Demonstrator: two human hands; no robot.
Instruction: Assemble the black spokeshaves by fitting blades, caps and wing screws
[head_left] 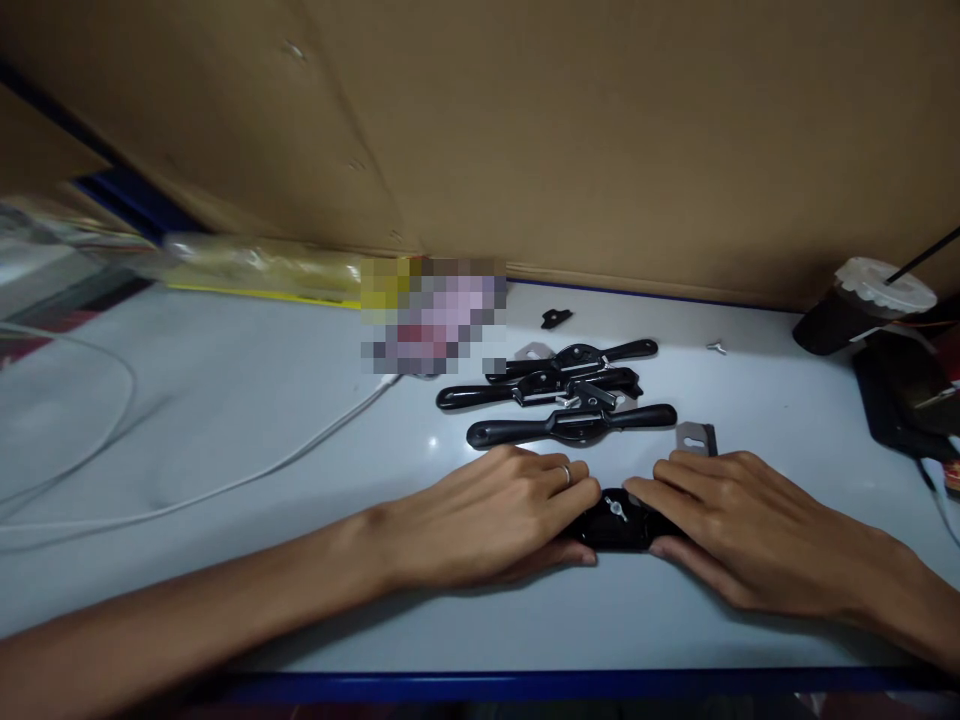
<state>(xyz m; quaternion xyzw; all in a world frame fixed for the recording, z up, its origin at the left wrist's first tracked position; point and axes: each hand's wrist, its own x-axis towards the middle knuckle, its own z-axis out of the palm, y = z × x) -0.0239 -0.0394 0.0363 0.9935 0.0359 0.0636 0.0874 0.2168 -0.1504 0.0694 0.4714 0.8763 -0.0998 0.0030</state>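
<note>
Both hands grip one black metal tool (616, 525) low over the white table, with a silver wing screw (617, 509) on its middle. My left hand (517, 510), a ring on one finger, is closed round its left end. Round the right end my right hand (731, 525) is closed too. The fingers hide both ends. Just beyond the hands lie several similar black two-handled tools, the nearest one (581, 427) lying crosswise. A grey slotted blade (694, 438) rests right behind my right hand.
On the white table (315, 570) are a small black plate (556, 318), a loose wing screw (717, 347) and a pixelated phone-like object (442, 320) with a white cable (300, 460). A lidded dark drink cup (832, 310) stands at right. Brown cardboard (600, 140) rises behind.
</note>
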